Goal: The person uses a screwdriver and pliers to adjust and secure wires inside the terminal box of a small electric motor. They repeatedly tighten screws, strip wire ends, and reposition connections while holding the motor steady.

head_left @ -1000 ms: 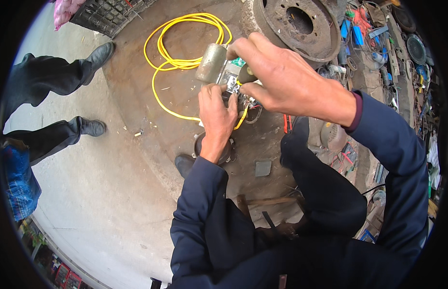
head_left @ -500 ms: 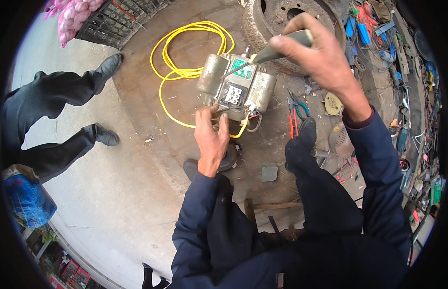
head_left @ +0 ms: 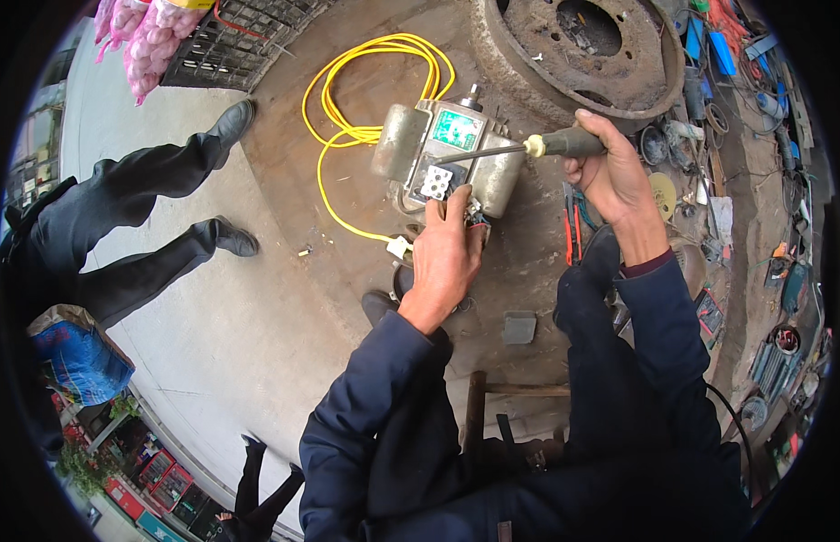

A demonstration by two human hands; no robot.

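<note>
My right hand [head_left: 623,185] grips a screwdriver [head_left: 569,143] by its dark green handle, shaft pointing left across a grey electric motor [head_left: 492,178]. The screwdriver's tip is over the motor, just above a white terminal block [head_left: 436,182]. Two cylindrical housings flank a green label on the motor, and a short shaft sticks out at its far end. My left hand [head_left: 447,262] is closed at the motor's near edge, its fingertips beside the terminal block and some wires; whatever they hold is hidden. A yellow cable [head_left: 334,206] lies coiled left of the motor, its near end beside my left hand.
A rusty wheel rim [head_left: 528,68] lies beyond the motor. Red-handled pliers [head_left: 572,226] and a small grey plate [head_left: 519,327] lie on the ground nearby. Tools and scrap crowd the right side. Another person's legs [head_left: 158,176] are at left, near a black crate [head_left: 234,50].
My right hand has come down and toward me, and the screwdriver now lies nearly level instead of steeply slanted. My left hand has shifted right along the motor's near edge. The view has shifted slightly.
</note>
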